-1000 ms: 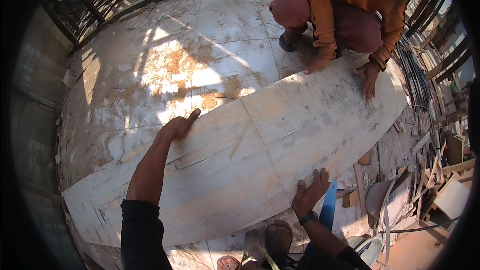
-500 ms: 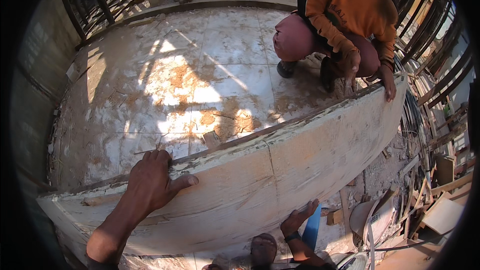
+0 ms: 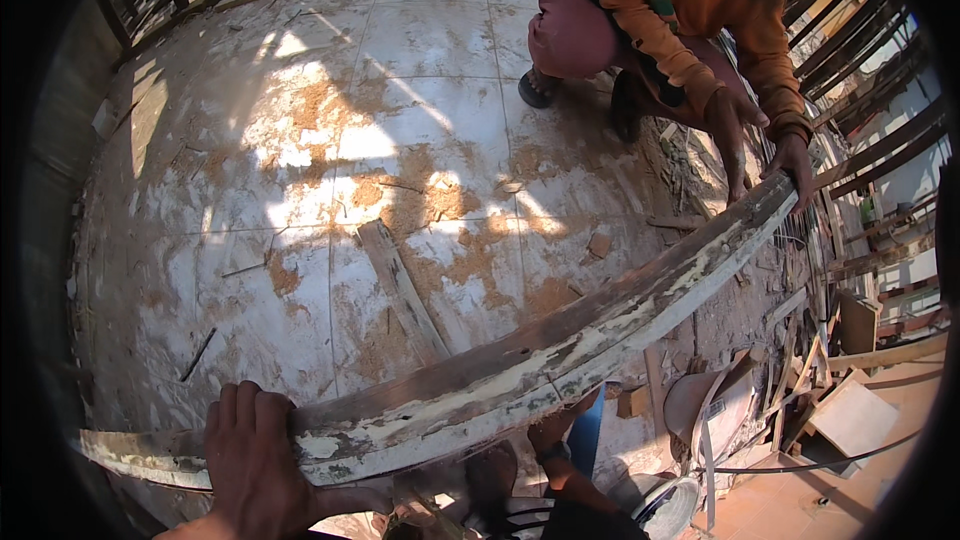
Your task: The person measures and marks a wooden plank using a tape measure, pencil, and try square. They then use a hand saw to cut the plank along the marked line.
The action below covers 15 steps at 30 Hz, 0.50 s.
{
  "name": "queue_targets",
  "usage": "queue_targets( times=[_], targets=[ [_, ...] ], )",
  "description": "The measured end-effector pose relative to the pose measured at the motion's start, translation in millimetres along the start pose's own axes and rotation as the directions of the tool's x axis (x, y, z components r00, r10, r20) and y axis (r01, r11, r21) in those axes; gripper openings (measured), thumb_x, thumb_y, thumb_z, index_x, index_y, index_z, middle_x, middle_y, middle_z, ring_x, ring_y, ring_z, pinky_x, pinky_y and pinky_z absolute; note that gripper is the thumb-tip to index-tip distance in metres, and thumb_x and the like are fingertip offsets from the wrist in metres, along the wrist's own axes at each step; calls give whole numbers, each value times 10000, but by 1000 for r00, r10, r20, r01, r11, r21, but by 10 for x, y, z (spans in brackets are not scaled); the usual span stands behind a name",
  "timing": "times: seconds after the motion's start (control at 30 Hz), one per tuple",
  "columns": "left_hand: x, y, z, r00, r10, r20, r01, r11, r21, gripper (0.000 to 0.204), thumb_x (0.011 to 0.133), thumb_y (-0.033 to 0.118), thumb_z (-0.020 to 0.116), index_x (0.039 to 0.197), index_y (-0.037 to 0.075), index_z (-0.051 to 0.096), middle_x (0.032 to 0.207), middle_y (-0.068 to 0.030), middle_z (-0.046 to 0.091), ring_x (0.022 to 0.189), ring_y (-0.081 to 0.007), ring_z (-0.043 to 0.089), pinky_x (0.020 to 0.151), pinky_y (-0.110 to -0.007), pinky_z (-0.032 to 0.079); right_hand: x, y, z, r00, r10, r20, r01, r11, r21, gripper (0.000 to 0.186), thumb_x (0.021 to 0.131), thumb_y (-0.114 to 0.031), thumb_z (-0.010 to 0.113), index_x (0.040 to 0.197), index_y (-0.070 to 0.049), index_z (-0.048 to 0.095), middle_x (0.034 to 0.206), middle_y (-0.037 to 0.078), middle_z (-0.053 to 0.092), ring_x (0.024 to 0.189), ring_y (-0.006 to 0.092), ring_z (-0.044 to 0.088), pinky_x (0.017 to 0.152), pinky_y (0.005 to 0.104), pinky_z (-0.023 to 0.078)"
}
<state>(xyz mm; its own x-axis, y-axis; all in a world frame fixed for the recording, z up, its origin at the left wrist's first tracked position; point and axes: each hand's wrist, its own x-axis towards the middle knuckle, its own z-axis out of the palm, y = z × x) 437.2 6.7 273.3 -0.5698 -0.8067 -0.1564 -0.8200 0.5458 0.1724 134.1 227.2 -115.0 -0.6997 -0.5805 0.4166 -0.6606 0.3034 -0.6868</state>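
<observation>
A long, heavy panel [image 3: 560, 340] with flaking pale paint and a worn brown edge stands across the view. Over its upper edge at the left, my left hand [image 3: 255, 455] is wrapped, fingers on the far side and thumb on the near side. My right hand [image 3: 552, 430] is low against the near side, under the panel's middle; its fingers are mostly hidden by the panel. At the far right end a crouching co-worker in an orange top grips the edge with one hand [image 3: 795, 170]; the other hand [image 3: 733, 140] is close beside it.
Beyond the panel, a dusty tiled floor [image 3: 430, 30] carries sawdust and a loose wood strip [image 3: 400, 290]. A blue flat blade-like piece [image 3: 587, 435] stands beside my right hand. Scrap boards [image 3: 850, 410] and a white bucket [image 3: 695, 405] are at the lower right.
The panel has tilted toward me, so its top edge shows broadly and its near face is mostly out of sight. My left hand has moved lower in view; more floor and the wood strip show.
</observation>
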Motion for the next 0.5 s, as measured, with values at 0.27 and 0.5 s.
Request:
queue_targets(
  times=[0.27, 0.5],
  targets=[
    [44, 133, -258, 997, 19, 69, -21, 999, 34, 888, 648, 708, 785, 1117, -14, 567, 963, -173, 535, 939, -394, 525, 849, -478, 442, -236, 361, -128, 976, 67, 206, -63, 998, -25, 653, 1066, -318, 551, 1537, -45, 189, 1610, 294, 179, 1506, 456, 221, 1216, 561, 241],
    [91, 157, -254, 994, -50, 95, 64, 987, -148, 860, 656, 656, 828, 1131, -9, 563, 993, -189, 567, 953, -415, 563, 828, -495, 456, -56, 90, -330, 943, 71, 324, -35, 993, -116, 697, 1031, -342, 575, 1523, -2, 217, 1584, 308, 228, 1487, 467, 235, 1211, 561, 218]
  ],
)
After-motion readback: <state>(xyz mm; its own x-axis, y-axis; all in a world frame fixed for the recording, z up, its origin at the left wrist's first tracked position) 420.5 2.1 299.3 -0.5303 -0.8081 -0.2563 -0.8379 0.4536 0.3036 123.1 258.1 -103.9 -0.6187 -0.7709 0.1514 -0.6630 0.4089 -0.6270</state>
